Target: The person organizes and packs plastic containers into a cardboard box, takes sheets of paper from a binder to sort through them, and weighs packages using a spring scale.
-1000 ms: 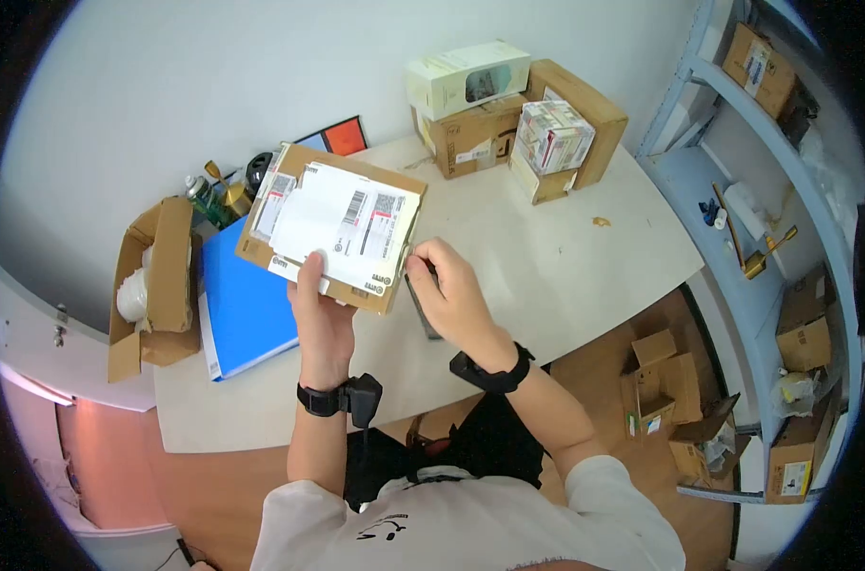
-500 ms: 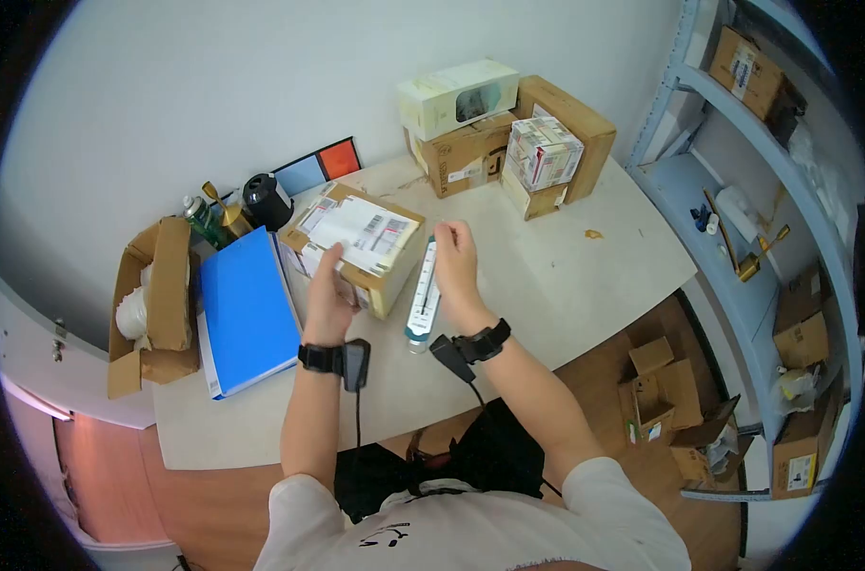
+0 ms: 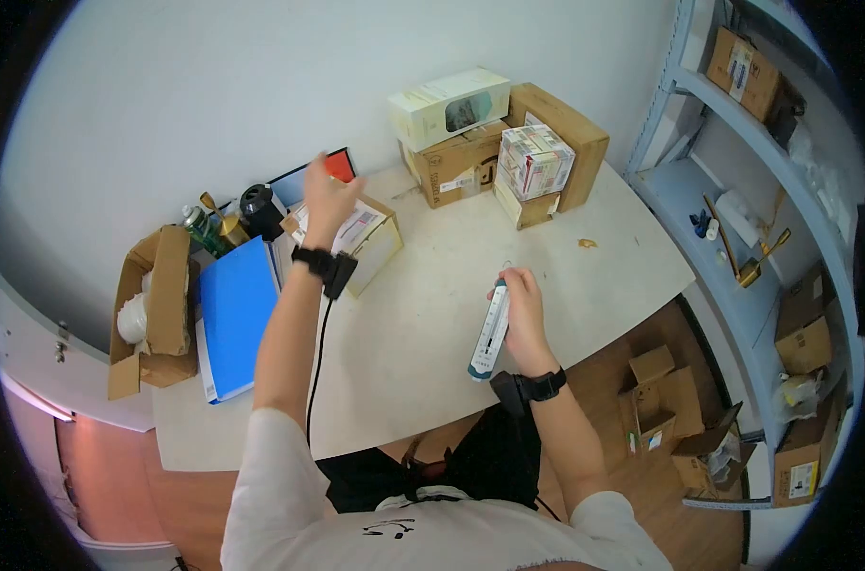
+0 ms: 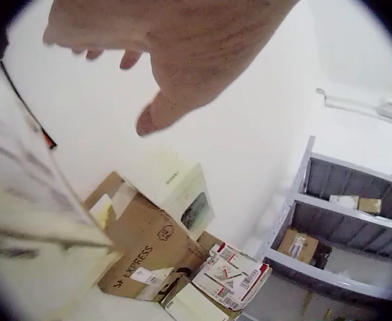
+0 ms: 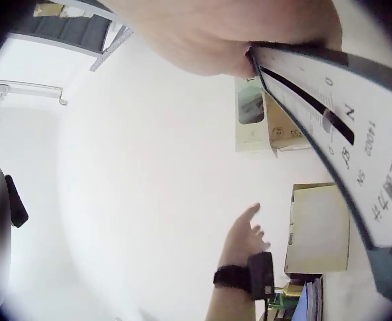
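Observation:
A taped cardboard box (image 3: pixel 380 255) with labels on top sits on the table beside a blue folder. My left hand (image 3: pixel 329 198) is raised over it, fingers spread and loose, holding nothing; in the left wrist view the hand (image 4: pixel 189 50) is at the top, apart from the box. At the right, my right hand (image 3: pixel 526 319) grips a flat white spring scale (image 3: pixel 490 333) with teal ends, tilted over the table's front part. The right wrist view shows the scale (image 5: pixel 370 144) close up, with a printed face and a dark slot.
Stacked boxes (image 3: pixel 461 157) stand at the table's back. A blue folder (image 3: pixel 237 319), an open carton (image 3: pixel 170 305), a green bottle (image 3: pixel 202 226) and a black cylinder (image 3: pixel 261 211) are on the left. Blue-grey shelving (image 3: pixel 685 195) stands at the right; open cartons (image 3: pixel 666 395) lie on the floor.
The box, held in my left hand before, now rests on the table, released. My left hand has moved up and away. My right hand has brought the scale right and toward me.

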Demonstrator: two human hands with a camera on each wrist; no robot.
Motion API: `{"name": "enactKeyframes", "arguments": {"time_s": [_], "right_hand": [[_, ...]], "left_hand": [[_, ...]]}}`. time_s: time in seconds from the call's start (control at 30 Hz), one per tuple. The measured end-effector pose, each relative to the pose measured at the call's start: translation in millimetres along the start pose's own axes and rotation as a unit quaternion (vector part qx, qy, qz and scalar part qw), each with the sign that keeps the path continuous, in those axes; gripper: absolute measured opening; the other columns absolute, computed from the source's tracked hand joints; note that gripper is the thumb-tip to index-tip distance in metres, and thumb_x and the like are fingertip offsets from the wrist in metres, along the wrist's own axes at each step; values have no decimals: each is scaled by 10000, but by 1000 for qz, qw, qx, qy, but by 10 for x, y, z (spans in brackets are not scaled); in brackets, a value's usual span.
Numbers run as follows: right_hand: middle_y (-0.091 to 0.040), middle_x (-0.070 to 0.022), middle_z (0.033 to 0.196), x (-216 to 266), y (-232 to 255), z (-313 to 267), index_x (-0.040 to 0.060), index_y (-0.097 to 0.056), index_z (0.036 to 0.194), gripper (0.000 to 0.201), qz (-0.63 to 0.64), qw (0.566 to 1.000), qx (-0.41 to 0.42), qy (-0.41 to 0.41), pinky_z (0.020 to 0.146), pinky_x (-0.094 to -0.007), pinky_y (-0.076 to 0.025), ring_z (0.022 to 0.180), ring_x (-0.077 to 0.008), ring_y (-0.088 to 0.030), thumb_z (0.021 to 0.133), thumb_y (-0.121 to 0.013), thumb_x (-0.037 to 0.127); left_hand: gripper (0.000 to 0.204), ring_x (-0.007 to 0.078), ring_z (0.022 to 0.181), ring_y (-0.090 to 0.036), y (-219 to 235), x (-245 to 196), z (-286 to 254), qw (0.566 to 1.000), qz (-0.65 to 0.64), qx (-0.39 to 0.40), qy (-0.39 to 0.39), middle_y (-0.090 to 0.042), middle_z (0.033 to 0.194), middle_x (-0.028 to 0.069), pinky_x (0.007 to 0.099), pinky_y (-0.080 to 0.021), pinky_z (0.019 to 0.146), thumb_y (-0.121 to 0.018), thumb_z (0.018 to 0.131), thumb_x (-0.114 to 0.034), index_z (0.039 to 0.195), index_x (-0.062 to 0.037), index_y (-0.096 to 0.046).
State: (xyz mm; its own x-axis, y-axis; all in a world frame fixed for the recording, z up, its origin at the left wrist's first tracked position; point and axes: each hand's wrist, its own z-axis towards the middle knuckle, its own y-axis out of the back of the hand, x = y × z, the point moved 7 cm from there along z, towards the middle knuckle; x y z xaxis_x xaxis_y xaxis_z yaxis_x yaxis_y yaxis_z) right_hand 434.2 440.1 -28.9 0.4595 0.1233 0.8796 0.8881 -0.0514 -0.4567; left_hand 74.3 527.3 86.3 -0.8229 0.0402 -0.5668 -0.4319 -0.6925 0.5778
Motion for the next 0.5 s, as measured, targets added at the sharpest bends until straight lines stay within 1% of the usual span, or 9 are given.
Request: {"name": "enactKeyframes", "arguments": {"time_s": [0.03, 0.1, 0.13, 0.2, 0.33, 0.4, 0.43, 0.5], "right_hand": [[-581, -28, 821, -35, 37, -19, 89, -580, 966, 152, 5, 1000, 0, -17, 622, -278, -459, 729, -127, -597, 1008, -579, 234], [-577, -24, 831, -102, 132, -79, 80, -577, 975, 163, 2, 1000, 1, -25, 640, -276, -468, 730, -126, -596, 1016, -569, 238], [-573, -20, 840, -136, 185, -113, 70, -574, 985, 176, -2, 999, 2, -32, 659, -273, -477, 731, -125, -596, 1024, -559, 241], [-575, -21, 838, -114, 245, -212, 73, -574, 981, 173, -9, 999, 5, -34, 668, -272, -475, 735, -125, -595, 1025, -557, 239], [-587, -22, 833, -88, 311, -320, 79, -574, 966, 169, -8, 999, 10, -39, 685, -274, -468, 758, -121, -598, 1034, -539, 230], [-590, -21, 831, -77, 318, -335, 82, -575, 963, 171, -9, 999, 8, -48, 687, -276, -468, 762, -120, -599, 1036, -533, 230], [-596, -28, 813, -62, 303, -342, 86, -570, 957, 165, -9, 999, 9, -52, 674, -276, -466, 738, -127, -591, 1035, -533, 227], [-601, -34, 796, -82, 272, -315, 91, -565, 951, 160, -6, 998, 11, -61, 661, -276, -465, 714, -133, -583, 1033, -532, 225]], "left_hand": [[1065, 393, 1401, -404, -205, -192, 151, 994, -89, 62, -12, -465, 1423, 320, 455, -334, 1172, -868, 728, -361, 1470, 144, -295], [1197, 431, 1409, -374, -558, -482, 409, 985, -133, 107, -17, -392, 1471, 336, 459, -332, 1177, -901, 680, -432, 1492, 138, -231], [1197, 431, 1409, -374, -668, -595, 518, 985, -137, 107, -19, -392, 1471, 336, 459, -332, 1177, -901, 680, -432, 1492, 138, -231], [1248, 450, 1408, -352, -777, -924, 711, 989, -54, 56, -124, -371, 1468, 357, 473, -341, 1169, -916, 656, -467, 1494, 136, -215], [1217, 442, 1380, -375, -1080, -1024, 928, 988, -38, 48, -145, -356, 1460, 336, 464, -362, 1157, -910, 670, -445, 1498, 118, -217], [1189, 437, 1329, -407, -1129, -871, 959, 992, -90, 62, -62, -341, 1429, 315, 454, -392, 1133, -918, 642, -440, 1482, 88, -264], [1189, 437, 1329, -407, -1087, -887, 945, 992, -89, 64, -63, -341, 1429, 315, 454, -392, 1133, -918, 642, -440, 1482, 88, -264], [1139, 428, 1289, -430, -925, -932, 910, 987, -100, 124, -18, -340, 1394, 298, 445, -424, 1103, -920, 618, -425, 1454, 62, -318]]}}
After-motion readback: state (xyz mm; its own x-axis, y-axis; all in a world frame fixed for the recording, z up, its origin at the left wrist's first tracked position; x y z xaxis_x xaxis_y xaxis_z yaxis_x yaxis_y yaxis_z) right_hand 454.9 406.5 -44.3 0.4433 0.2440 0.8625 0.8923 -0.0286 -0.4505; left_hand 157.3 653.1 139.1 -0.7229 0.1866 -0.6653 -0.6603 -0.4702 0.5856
